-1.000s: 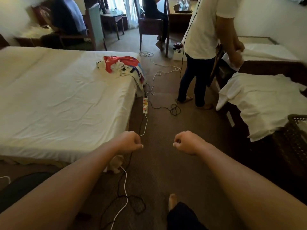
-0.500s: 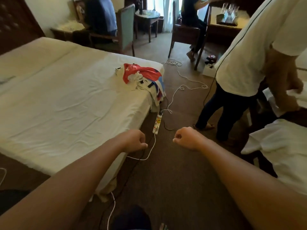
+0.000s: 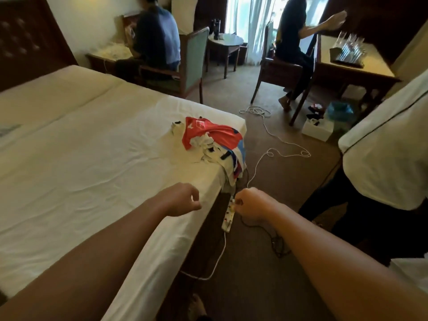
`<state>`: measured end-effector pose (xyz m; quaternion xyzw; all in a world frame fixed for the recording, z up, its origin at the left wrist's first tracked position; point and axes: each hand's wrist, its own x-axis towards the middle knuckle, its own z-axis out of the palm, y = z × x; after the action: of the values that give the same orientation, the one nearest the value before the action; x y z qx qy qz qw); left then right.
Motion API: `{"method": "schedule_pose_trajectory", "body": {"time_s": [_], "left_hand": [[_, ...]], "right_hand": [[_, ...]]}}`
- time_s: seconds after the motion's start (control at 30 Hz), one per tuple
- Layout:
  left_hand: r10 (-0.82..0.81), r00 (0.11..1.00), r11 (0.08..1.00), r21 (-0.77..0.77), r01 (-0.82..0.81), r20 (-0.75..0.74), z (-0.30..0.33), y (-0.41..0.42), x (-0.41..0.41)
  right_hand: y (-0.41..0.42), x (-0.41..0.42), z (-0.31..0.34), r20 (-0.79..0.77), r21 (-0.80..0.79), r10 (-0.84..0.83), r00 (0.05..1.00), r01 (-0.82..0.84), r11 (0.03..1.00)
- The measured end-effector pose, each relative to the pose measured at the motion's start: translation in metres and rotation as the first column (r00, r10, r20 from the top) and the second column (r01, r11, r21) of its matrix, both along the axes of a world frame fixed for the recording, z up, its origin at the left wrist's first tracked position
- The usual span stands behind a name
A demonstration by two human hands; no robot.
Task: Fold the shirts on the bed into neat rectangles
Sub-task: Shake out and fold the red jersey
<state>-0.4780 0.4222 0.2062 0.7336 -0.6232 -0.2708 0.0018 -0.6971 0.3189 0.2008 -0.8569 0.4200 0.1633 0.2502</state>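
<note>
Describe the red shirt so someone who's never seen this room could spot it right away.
Start at the big white bed on the left and follow it to its far right corner by the carpeted aisle. A crumpled pile of shirts lies there, partly spilling over the edge. The red shirt is the top layer, the only bright red piece among mostly white ones.

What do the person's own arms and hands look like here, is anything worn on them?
Both forearms are bare as far as the frame shows: no sleeves, gloves, watch or rings visible on the left hand or right hand.
</note>
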Motion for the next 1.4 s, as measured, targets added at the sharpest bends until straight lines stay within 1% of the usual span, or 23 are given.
{"method": "schedule_pose_trajectory", "body": {"time_s": [0.07,0.2,0.27,0.4,0.5,0.57,0.7,0.83,0.9,1.0,1.13,1.27,1.33,1.4], "left_hand": [[0.019,0.999,1.000,0.019,-0.020,0.031,0.005,-0.028,0.032],[0.054,0.996,0.997,0.047,-0.058,0.070,0.017,-0.074,0.088],[0.090,0.995,0.996,0.025,-0.091,0.041,0.022,-0.099,0.110],[0.152,0.986,0.986,-0.056,-0.156,-0.074,0.032,-0.157,0.145],[0.151,0.983,0.983,-0.087,-0.160,-0.100,0.038,-0.202,0.166],[0.157,0.984,0.982,-0.090,-0.164,-0.082,0.035,-0.235,0.185],[0.218,0.975,0.976,-0.010,-0.218,-0.033,0.005,-0.292,0.229],[0.280,0.960,0.953,0.114,-0.280,0.014,-0.035,-0.341,0.272],[0.329,0.944,0.934,0.132,-0.331,0.035,-0.055,-0.362,0.293],[0.409,0.912,0.899,0.160,-0.408,0.027,-0.088,-0.389,0.320],[0.465,0.885,0.868,0.206,-0.453,-0.012,-0.137,-0.413,0.342],[0.500,0.864,0.838,0.285,-0.466,-0.057,-0.183,-0.429,0.358],[0.518,0.853,0.824,0.303,-0.478,-0.063,-0.201,-0.434,0.365],[0.526,0.848,0.813,0.326,-0.482,-0.059,-0.215,-0.434,0.370]], "right_hand": [[-0.037,0.034,0.005,-0.007,-0.033,0.014,1.000,-0.015,0.999],[-0.095,0.095,0.018,0.034,-0.097,0.076,0.997,-0.072,0.993],[-0.120,0.122,0.018,0.015,-0.115,0.101,0.995,-0.099,0.988],[-0.170,0.167,0.005,0.004,-0.137,0.153,0.988,-0.151,0.979],[-0.210,0.196,-0.010,-0.024,-0.141,0.191,0.981,-0.192,0.971],[-0.247,0.222,-0.022,-0.041,-0.153,0.224,0.974,-0.227,0.962],[-0.328,0.278,-0.048,-0.033,-0.154,0.220,0.975,-0.222,0.963],[-0.395,0.328,-0.079,-0.052,-0.075,0.236,0.970,-0.239,0.968],[-0.426,0.352,-0.103,-0.078,-0.043,0.258,0.963,-0.261,0.964],[-0.467,0.389,-0.140,-0.089,0.002,0.235,0.968,-0.236,0.972],[-0.498,0.428,-0.189,-0.117,0.071,0.244,0.963,-0.237,0.969],[-0.516,0.445,-0.242,-0.142,0.131,0.261,0.955,-0.244,0.961],[-0.523,0.447,-0.265,-0.164,0.139,0.266,0.950,-0.244,0.960],[-0.528,0.446,-0.284,-0.190,0.103,0.271,0.943,-0.256,0.961]]}}
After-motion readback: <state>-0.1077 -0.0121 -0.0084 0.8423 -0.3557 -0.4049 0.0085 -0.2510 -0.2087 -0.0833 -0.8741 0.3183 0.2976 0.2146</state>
